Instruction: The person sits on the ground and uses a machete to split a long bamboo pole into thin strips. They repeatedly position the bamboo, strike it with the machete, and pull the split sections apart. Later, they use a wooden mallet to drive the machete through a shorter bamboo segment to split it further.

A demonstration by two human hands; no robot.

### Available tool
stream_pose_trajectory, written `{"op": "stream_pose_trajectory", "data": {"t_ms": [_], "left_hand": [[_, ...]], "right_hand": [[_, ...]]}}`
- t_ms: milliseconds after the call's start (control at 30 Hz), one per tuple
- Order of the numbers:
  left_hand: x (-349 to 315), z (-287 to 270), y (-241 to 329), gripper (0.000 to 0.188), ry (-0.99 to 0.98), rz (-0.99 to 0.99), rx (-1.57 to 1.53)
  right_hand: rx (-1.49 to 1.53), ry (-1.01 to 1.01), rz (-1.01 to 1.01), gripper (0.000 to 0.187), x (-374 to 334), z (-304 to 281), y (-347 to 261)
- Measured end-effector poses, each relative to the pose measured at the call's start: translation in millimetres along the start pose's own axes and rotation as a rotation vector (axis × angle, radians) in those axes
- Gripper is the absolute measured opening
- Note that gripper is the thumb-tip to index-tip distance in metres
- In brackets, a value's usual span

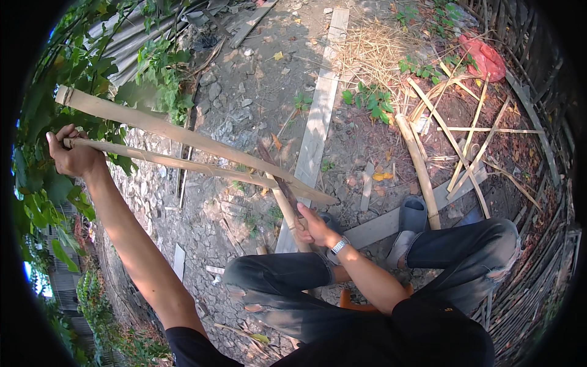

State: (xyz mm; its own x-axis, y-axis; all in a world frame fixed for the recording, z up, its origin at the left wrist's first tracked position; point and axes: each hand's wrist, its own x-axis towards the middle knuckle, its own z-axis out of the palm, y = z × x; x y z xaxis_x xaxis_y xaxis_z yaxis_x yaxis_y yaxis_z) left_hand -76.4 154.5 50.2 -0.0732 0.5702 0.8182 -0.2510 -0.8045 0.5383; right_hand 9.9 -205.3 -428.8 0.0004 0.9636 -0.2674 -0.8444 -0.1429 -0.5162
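Note:
My left hand (76,153), arm stretched out to the left, is closed around the end of a narrow bamboo strip (165,160). Just above it runs a wider bamboo strip (153,125), its far end splayed away from the narrow one; the two come close together toward my right hand. In front of my knees my right hand (315,226) grips a long knife with a dark, rusty-looking blade (282,180) that crosses the strips; its handle is hidden in my fist. A bamboo piece (284,205) slants down beside the blade and passes behind that hand.
A long grey board (318,116) lies ahead on cracked, stony ground. On the right are a bamboo pole (419,171), crossed thin strips (471,153), straw shavings (373,61) and a red bag (483,58). Leafy vines (43,196) crowd the left; a stick fence (550,238) curves along the right.

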Motion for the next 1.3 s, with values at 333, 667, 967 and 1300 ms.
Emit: {"op": "stream_pose_trajectory", "data": {"t_ms": [333, 667, 967, 1300], "left_hand": [[4.0, 14.1, 3.8, 0.030, 0.101, 0.085, -0.041], [15.7, -17.1, -31.0, 0.018, 0.088, 0.003, 0.025], [37.2, -32.9, -62.5, 0.027, 0.233, -0.098, 0.234], [19.4, -36.8, -61.9, 0.036, 0.225, -0.052, 0.143]], "right_hand": [[-1.205, 0.630, -0.406, 0.071, -11.4, -8.1, -40.2], [-0.461, 0.244, 0.147, 0.074, 11.1, -106.7, 8.6], [0.498, 0.126, 0.137, 0.073, -3.2, -43.3, 80.5], [-1.251, 0.643, -0.087, 0.079, -16.7, -44.0, -16.9]]}}
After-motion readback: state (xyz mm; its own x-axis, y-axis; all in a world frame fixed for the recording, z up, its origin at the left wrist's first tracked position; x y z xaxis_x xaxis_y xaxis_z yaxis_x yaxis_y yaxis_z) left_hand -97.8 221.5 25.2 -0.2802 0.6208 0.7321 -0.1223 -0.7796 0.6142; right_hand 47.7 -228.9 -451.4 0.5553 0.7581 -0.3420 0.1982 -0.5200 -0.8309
